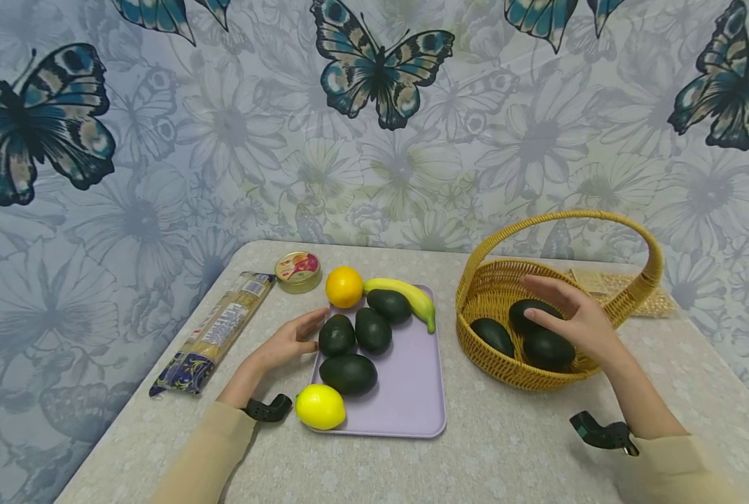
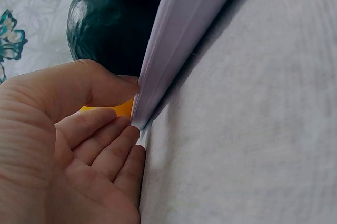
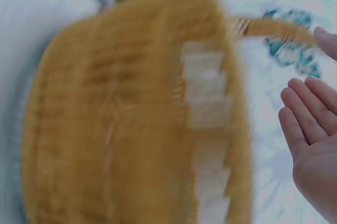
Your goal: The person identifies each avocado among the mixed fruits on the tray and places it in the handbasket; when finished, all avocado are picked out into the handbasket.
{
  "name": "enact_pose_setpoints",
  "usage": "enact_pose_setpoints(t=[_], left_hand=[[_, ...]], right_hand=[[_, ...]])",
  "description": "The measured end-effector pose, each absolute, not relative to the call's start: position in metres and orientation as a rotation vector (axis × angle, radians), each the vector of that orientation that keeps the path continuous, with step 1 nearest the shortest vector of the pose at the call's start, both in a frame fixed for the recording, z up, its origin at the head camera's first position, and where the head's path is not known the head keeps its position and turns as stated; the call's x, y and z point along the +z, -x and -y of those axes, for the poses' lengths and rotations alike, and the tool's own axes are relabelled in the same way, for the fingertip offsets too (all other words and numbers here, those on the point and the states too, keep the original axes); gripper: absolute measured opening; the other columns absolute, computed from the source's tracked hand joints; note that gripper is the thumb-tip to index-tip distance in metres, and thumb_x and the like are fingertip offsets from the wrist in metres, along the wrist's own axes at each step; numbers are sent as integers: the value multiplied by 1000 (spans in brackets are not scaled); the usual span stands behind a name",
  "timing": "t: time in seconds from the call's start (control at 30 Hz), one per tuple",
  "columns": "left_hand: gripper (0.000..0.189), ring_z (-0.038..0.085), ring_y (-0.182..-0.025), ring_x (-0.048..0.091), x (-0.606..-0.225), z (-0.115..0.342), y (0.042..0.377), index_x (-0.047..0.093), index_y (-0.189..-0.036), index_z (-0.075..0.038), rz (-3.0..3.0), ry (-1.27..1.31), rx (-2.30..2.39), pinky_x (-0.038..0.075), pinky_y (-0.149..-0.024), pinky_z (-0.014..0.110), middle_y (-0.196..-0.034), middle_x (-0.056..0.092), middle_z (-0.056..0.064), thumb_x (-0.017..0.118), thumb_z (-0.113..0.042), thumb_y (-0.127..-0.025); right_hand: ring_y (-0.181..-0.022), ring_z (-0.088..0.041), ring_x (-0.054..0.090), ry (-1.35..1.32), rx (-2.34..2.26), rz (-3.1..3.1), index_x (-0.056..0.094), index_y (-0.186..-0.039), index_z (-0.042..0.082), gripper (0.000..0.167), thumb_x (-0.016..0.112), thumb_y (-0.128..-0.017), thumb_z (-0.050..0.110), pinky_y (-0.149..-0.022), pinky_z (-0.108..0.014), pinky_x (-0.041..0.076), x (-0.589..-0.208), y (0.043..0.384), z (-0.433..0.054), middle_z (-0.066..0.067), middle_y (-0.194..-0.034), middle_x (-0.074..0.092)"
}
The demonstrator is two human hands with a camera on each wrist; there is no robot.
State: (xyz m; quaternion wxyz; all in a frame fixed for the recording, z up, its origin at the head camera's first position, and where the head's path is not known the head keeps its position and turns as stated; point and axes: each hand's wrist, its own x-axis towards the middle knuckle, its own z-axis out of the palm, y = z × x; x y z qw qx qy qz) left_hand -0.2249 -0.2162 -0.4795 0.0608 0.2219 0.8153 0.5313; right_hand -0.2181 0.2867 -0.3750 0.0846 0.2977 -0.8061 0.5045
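My left hand [image 1: 292,341] rests at the left edge of a lilac tray [image 1: 406,392]; in the left wrist view, its thumb [image 2: 113,84] and fingertips meet the tray's rim. Several dark green avocados [image 1: 348,374] lie on the tray, one right beside that hand. My right hand [image 1: 572,318] is over a yellow wicker basket [image 1: 513,378], fingers extended and nothing in its palm in the right wrist view. Three avocados [image 1: 492,337] lie in the basket, two of them partly behind the right hand. Whether its fingertips touch one, I cannot tell.
A lemon [image 1: 320,407], an orange [image 1: 344,287] and a banana [image 1: 412,294] lie along the tray's edges. Left of it are a pasta packet [image 1: 223,325] and a round tin [image 1: 297,271]. The basket's tall handle [image 1: 563,215] arches up; a woven mat [image 1: 648,302] lies behind.
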Motion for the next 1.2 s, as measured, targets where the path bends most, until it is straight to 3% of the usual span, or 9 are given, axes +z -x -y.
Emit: enact_pose_setpoints(t=[0.13, 0.27, 0.73, 0.87, 1.03, 1.2], left_hand=[[68, 39, -136, 24, -479, 217, 225, 28, -145, 5, -2476, -672, 1600, 21, -110, 51, -150, 27, 22, 61, 3, -85], [68, 39, -136, 24, -479, 217, 226, 27, -145, 5, -2476, -687, 1592, 21, -110, 52, -150, 27, 22, 61, 2, -85], [68, 38, -137, 24, -480, 218, 228, 27, -145, 4, -2460, -682, 1598, 20, -110, 51, -150, 26, 21, 60, 2, -87], [68, 36, -138, 24, -478, 217, 226, 27, -146, 3, -2454, -656, 1603, 19, -111, 50, -151, 26, 19, 60, 2, -87], [67, 37, -138, 23, -477, 217, 226, 27, -146, 4, -2446, -661, 1609, 18, -111, 51, -151, 25, 20, 60, 1, -87], [68, 35, -138, 23, -478, 216, 226, 27, -146, 2, -2444, -625, 1610, 19, -111, 50, -151, 26, 18, 60, 3, -87]], right_hand=[[-122, -18, 48, -1084, 1642, 2182, 47, -133, -6, 52, 61, -83, -13, -95, -21, 43, -367, 209, -263, -20, -134, 50], [-122, -24, 48, -1218, 1725, 2083, 46, -131, -11, 54, 61, -81, -17, -99, -27, 41, -366, 202, -238, -22, -132, 50], [-124, -28, 47, -1414, 1658, 2209, 51, -131, 0, 55, 71, -80, -2, -104, -37, 37, -389, 203, -163, -15, -134, 52], [-124, -22, 47, -1436, 1626, 2289, 52, -132, 7, 55, 74, -81, 7, -105, -39, 36, -396, 203, -140, -4, -134, 53], [-123, -19, 48, -1500, 1612, 2362, 52, -133, 10, 57, 75, -81, 13, -105, -35, 36, -407, 204, -112, 0, -134, 53], [-122, -17, 49, -1550, 1632, 2405, 51, -134, 8, 59, 75, -81, 17, -103, -30, 38, -419, 204, -91, -5, -134, 53]])
